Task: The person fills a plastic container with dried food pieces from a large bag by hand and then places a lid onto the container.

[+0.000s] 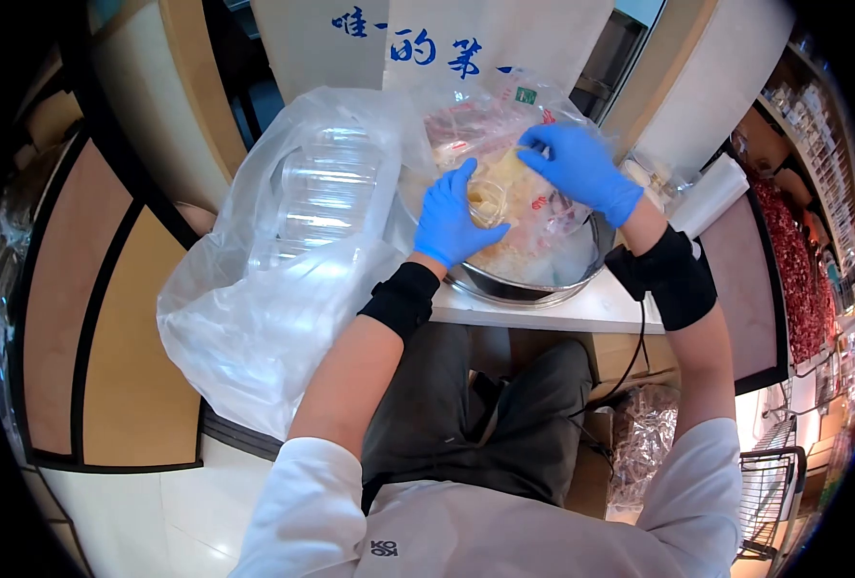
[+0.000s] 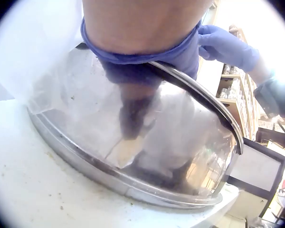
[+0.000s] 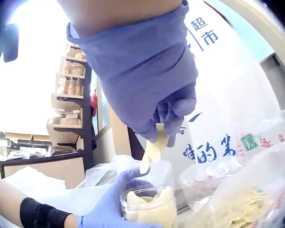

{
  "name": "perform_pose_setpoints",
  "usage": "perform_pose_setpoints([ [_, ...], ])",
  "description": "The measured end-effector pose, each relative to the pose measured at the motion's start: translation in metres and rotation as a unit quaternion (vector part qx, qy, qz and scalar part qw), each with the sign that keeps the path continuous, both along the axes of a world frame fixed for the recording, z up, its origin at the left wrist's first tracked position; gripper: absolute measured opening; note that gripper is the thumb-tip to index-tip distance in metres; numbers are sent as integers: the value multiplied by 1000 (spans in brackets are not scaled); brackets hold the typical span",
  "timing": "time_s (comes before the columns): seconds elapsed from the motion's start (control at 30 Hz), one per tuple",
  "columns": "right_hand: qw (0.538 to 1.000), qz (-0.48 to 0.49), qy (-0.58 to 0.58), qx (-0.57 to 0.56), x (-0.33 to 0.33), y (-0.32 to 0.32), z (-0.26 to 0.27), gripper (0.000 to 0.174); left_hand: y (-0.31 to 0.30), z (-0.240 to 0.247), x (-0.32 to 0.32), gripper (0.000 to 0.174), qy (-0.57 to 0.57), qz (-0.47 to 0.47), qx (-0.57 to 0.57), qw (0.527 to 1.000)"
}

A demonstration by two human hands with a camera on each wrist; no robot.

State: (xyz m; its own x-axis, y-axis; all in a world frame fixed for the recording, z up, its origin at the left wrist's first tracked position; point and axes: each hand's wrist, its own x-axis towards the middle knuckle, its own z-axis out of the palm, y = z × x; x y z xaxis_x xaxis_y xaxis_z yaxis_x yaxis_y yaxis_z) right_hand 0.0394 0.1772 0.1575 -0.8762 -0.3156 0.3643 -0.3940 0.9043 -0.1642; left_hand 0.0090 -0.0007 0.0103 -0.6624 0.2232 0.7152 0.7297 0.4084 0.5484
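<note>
1. A large translucent bag (image 1: pixel 254 323) with stacked clear containers (image 1: pixel 326 197) lies just left of the work
2. The metal basin (image 1: pixel 528 292) stands on the white counter (image 1: pixel 605 310), below both hands
3. A printed plastic bag (image 1: pixel 466 120) lies over the basin
4. The right hand (image 1: pixel 581 166), above the tub, has its thumb and fingertips pinched on a pale slice
5. The left hand (image 1: pixel 448 217) curls round the clear tub (image 3: pixel 149 208), so it is the nearer hand to it
6. The tub, mouth up and holding pale pieces (image 3: pixel 145 198), lies below the right fingers and to their left
7. The pale slice (image 3: pixel 152 152) hangs steeply, its long axis running down toward the tub's mouth
</note>
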Motion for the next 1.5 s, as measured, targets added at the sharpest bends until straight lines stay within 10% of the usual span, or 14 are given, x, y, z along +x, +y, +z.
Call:
perform_pose_setpoints([
  [0.3,995,-25,-64,-74,-27,3,-49,30,-1,2,-1,94,-55,-44,13,997],
  [0.47,975,-34,-3,-220,-22,0,-94,29,-2,5,-3,64,-26,-20,-26,999],
  [0.83,809,-27,106,-578,-20,-20,-143,26,11,31,-21,45,-104,-25,-33,994],
  [1.3,854,-81,152,-491,-5,-16,-142,28,14,52,-19,30,66,-7,-250,966],
  [1.5,872,-77,118,-468,0,-17,-137,28,11,55,-25,22,-60,-58,-127,988],
])
